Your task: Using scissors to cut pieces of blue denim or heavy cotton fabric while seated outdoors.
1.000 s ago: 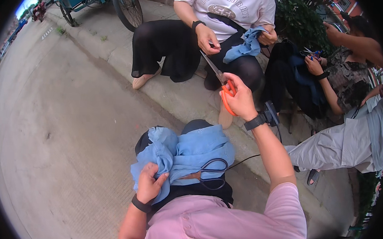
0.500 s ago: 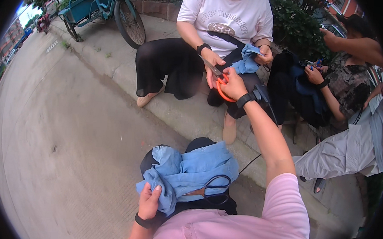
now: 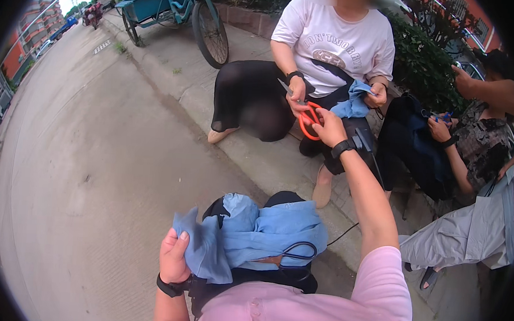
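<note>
Out in front — right hand [image 3: 330, 130] pinches the orange scissors [image 3: 302, 124] by their handles, co-worker's hand [image 3: 297, 97] round the blades | down low, left hand [image 3: 173, 256] holds the blue cloth [image 3: 207, 254] in a pinch | go slow — no tugging while both hold on, keep sharp tips off skin.

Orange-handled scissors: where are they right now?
The scissors are slightly right of centre in the head view's upper half, between the person's right hand and the seated co-worker's hand.

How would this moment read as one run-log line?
Left hand: holding light-blue cloth; right hand: on orange-handled scissors; co-worker's hand: on same scissors; lap: black-handled scissors
</note>
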Available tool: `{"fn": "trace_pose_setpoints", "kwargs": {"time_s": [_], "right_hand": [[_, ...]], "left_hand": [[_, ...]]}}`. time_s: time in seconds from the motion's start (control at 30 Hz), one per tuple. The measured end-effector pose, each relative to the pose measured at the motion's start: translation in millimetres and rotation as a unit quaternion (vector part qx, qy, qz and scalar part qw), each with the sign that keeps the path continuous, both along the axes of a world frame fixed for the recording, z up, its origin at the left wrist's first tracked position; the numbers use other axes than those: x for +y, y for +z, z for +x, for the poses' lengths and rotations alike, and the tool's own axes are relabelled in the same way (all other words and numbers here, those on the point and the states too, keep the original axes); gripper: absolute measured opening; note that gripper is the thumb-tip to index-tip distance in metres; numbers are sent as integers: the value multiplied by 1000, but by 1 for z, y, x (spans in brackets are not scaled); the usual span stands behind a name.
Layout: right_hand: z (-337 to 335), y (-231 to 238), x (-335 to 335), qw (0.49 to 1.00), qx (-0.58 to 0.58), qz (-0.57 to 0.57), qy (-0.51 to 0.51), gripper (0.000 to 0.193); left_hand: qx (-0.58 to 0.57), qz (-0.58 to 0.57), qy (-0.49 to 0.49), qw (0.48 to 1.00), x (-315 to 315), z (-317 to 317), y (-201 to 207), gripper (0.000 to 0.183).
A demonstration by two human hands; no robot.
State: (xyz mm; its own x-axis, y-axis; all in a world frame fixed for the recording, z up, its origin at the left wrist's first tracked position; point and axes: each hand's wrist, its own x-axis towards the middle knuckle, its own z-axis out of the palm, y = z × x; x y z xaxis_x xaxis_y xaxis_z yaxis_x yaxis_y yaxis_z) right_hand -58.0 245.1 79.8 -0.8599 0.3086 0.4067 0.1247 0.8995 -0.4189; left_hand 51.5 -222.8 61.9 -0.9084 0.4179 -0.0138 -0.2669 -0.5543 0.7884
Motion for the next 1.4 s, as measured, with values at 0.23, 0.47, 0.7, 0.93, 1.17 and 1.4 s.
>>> {"fn": "trace_pose_setpoints", "kwargs": {"time_s": [0.23, 0.47, 0.7, 0.93, 1.17, 1.4], "right_hand": [[76, 49, -146, 860, -34, -394, 323, 39], [76, 26, -254, 683, -106, -492, 529, 71], [108, 46, -227, 707, -26, -562, 429, 26], [116, 63, -208, 713, 61, -574, 397, 24], [117, 49, -165, 738, 79, -614, 270, 23], [129, 0, -160, 907, 57, -369, 195, 35]], "left_hand": [[65, 43, -91, 993, 4, -29, 21, 31], [113, -22, -107, 988, -1, -8, 56, 32], [292, -169, -61, 939, 2, -4, 59, 37], [306, -379, 0, 873, -11, -22, 19, 24], [89, -137, 45, 986, -8, -29, 7, 15], [18, -12, 19, 1000, 0, -30, -1, 19]]}}
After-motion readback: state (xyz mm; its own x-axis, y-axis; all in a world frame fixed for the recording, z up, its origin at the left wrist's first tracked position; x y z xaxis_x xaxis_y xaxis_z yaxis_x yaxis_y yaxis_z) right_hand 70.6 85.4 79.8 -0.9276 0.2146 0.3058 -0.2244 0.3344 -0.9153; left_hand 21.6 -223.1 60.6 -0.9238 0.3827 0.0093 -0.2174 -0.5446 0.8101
